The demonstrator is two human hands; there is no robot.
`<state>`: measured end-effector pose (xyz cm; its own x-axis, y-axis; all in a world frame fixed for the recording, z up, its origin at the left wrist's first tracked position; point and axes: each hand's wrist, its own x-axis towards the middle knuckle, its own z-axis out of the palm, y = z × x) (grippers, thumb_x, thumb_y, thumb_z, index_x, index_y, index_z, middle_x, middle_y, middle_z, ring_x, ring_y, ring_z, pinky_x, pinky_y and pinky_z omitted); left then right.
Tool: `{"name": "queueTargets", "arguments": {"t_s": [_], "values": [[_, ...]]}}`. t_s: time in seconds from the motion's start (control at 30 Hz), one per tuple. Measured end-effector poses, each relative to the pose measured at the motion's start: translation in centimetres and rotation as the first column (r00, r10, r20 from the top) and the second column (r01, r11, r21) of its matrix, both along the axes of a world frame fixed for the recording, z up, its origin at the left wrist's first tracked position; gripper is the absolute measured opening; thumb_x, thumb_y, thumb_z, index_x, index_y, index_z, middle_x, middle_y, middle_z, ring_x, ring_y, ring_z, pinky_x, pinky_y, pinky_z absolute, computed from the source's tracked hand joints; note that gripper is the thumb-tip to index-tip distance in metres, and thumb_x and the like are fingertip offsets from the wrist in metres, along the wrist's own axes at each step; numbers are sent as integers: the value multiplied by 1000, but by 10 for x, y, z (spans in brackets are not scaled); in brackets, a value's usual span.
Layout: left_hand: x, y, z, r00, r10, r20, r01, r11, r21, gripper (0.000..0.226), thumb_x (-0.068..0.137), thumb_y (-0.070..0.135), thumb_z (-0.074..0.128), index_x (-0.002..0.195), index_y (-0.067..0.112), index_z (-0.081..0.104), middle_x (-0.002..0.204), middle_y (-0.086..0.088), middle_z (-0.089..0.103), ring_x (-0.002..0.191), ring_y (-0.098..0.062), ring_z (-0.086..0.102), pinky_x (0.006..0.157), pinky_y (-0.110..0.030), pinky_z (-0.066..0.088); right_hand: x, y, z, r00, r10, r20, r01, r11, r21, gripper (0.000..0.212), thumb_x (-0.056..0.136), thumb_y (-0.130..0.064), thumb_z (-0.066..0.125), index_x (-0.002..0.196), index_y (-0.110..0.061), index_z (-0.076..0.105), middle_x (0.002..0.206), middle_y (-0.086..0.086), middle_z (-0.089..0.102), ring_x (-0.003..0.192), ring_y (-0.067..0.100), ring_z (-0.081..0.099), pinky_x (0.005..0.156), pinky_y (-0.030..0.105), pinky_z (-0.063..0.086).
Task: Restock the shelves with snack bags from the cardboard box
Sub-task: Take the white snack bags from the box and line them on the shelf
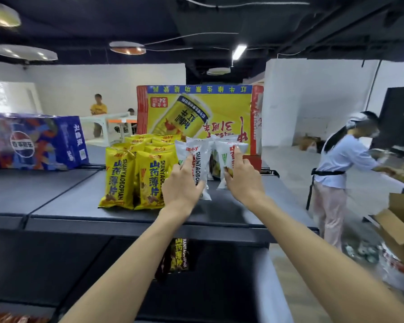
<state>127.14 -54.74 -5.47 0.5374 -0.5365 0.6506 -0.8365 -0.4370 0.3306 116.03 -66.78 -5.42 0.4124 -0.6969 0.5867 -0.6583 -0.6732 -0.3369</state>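
On the dark top shelf stand several yellow snack bags in rows. To their right are white snack bags. My left hand grips one upright white snack bag by its lower part. My right hand holds a second white snack bag, index finger stretched up its front. Both bags rest on the shelf beside the yellow ones. An open cardboard box sits low at the right edge.
A blue Pepsi case lies on the shelf at left. A yellow and red drink carton stands behind the bags. One yellow bag sits on the lower shelf. A person in a light blue shirt works at the right.
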Motion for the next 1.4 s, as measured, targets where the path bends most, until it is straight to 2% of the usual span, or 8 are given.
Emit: {"name": "queueTargets", "arguments": {"t_s": [0.13, 0.27, 0.43, 0.6, 0.73, 0.9, 1.1, 1.4], "values": [[13, -26, 4, 999, 26, 26, -26, 999, 28, 74, 88, 42, 64, 150, 25, 27, 112, -12, 59, 95, -29, 63, 72, -36, 52, 26, -33, 0, 999, -43, -32, 43, 999, 21, 74, 100, -32, 50, 157, -14, 6, 127, 16, 52, 105, 35, 59, 73, 40, 46], [20, -45, 4, 997, 31, 74, -34, 999, 33, 78, 89, 43, 63, 153, 21, 24, 119, -13, 57, 98, -30, 64, 78, -36, 54, 51, -56, -2, 996, -55, 72, 58, 998, -38, 76, 97, -20, 56, 156, -13, 7, 128, 17, 51, 107, 34, 56, 71, 39, 48], [26, -57, -12, 995, 30, 92, -35, 998, 61, 79, 89, 45, 64, 153, 23, 23, 117, -9, 52, 93, -26, 64, 73, -30, 53, 62, -75, -17, 986, -164, -18, 160, 976, -147, 78, 95, -40, 55, 156, -14, 13, 131, 17, 50, 111, 35, 49, 86, 44, 42], [28, -62, -27, 991, 69, 113, -77, 995, 67, 86, 85, 49, 66, 154, 22, 22, 121, -10, 41, 86, -23, 62, 69, -28, 53, 64, -78, -38, 990, -131, -51, 129, 990, -50, 80, 97, -56, 41, 156, -22, -1, 130, 18, 41, 96, 35, 57, 68, 40, 44], [26, -65, -30, 954, 181, 240, -199, 978, 56, 85, 78, 56, 70, 147, 20, 36, 116, -8, 45, 103, -23, 52, 65, -31, 53, 63, -78, -38, 987, -138, -80, 137, 990, -19, 88, 95, -57, 44, 156, -23, -9, 126, 15, 41, 89, 34, 63, 59, 36, 40], [24, -67, -34, 992, 66, 111, -68, 998, 9, 85, 82, 43, 72, 151, 16, 29, 116, -8, 45, 88, -22, 63, 65, -28, 53, 55, -75, -39, 996, -51, -77, 57, 996, 75, 103, 87, -58, 57, 154, -29, -16, 126, 12, 40, 97, 37, 61, 73, 40, 48], [25, -67, -36, 998, -2, 57, 5, 999, -53, 73, 77, 32, 80, 139, 17, 45, 110, -11, 49, 75, -29, 66, 60, -33, 53, 45, -74, -37, 998, 51, 28, -54, 989, 138, 110, 80, -54, 71, 155, -35, -6, 123, 11, 43, 106, 35, 58, 89, 42, 49], [26, -63, -34, 999, 12, 46, -15, 999, 49, 90, 82, 46, 71, 153, 21, 21, 119, -6, 41, 94, -22, 62, 76, -30, 53, 48, -69, -39, 998, 56, 28, -59, 987, 149, 112, 78, -50, 75, 155, -37, -6, 124, 10, 43, 108, 36, 57, 90, 44, 50]]}}
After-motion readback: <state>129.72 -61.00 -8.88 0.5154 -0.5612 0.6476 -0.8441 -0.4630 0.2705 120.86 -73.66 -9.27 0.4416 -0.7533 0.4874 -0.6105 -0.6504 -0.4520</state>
